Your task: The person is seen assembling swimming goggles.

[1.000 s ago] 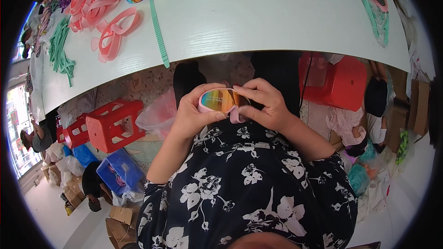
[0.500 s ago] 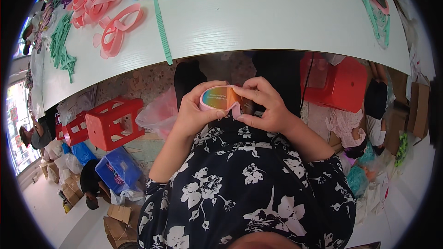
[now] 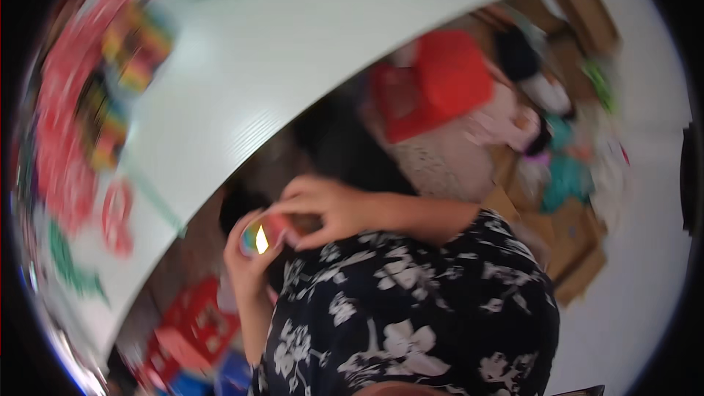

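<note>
A pair of pink-framed swim goggles (image 3: 262,237) with a shiny rainbow mirrored lens is held close above my lap, between both hands. My left hand (image 3: 243,262) wraps around one lens end. Thumb and fingers of my right hand (image 3: 328,209) close on the other end, near the nose bridge; that side is partly covered by the fingers. A bright glint lies on the lens. Motion smears the whole view, so fine detail of the goggles is lost.
A white table (image 3: 235,66) curves ahead, bearing pink goggle frames (image 3: 66,139), rainbow-lensed goggles (image 3: 139,48), a loose pink frame (image 3: 117,216), a green strap (image 3: 155,198) and more green straps (image 3: 70,268). Red stools (image 3: 455,77) stand below; a cardboard box (image 3: 576,246) lies right.
The view has swung, so the table now slants and my hands appear further left and lower. Both hands still hold the goggles. Light now glares off the lens.
</note>
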`<action>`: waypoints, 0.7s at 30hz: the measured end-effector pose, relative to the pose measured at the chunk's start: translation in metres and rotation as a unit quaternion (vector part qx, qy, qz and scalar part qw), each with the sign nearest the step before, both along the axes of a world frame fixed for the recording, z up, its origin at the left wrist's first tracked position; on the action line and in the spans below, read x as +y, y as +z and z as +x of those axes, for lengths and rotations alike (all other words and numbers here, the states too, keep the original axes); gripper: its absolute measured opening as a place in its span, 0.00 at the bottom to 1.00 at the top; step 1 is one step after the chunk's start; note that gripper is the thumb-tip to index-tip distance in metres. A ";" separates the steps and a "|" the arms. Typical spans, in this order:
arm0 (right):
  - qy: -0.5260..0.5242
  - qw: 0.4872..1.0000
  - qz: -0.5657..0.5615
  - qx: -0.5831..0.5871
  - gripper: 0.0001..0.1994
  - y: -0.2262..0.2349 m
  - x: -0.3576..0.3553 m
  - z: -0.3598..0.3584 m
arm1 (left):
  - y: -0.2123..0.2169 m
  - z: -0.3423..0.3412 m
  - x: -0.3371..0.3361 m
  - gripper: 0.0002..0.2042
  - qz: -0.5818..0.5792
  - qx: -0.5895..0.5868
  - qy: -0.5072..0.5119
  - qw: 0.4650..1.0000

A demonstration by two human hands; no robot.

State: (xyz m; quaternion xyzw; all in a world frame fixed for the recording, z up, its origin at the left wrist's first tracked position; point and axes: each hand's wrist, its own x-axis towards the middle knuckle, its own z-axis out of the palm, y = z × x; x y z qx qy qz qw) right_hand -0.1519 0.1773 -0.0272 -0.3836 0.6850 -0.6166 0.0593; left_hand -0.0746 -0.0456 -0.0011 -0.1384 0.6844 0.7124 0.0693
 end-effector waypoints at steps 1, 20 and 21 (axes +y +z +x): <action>-0.002 0.999 0.014 -0.030 0.30 0.001 0.004 0.002 | -0.008 -0.004 -0.005 0.35 0.036 -0.012 -0.024 0.999; -0.125 0.989 -0.078 -0.011 0.28 -0.002 0.078 0.017 | 0.040 -0.047 0.069 0.43 -0.045 0.036 -0.182 0.982; -0.121 0.990 -0.077 0.001 0.27 -0.002 0.082 0.013 | 0.046 -0.050 0.075 0.41 -0.100 0.046 -0.201 0.973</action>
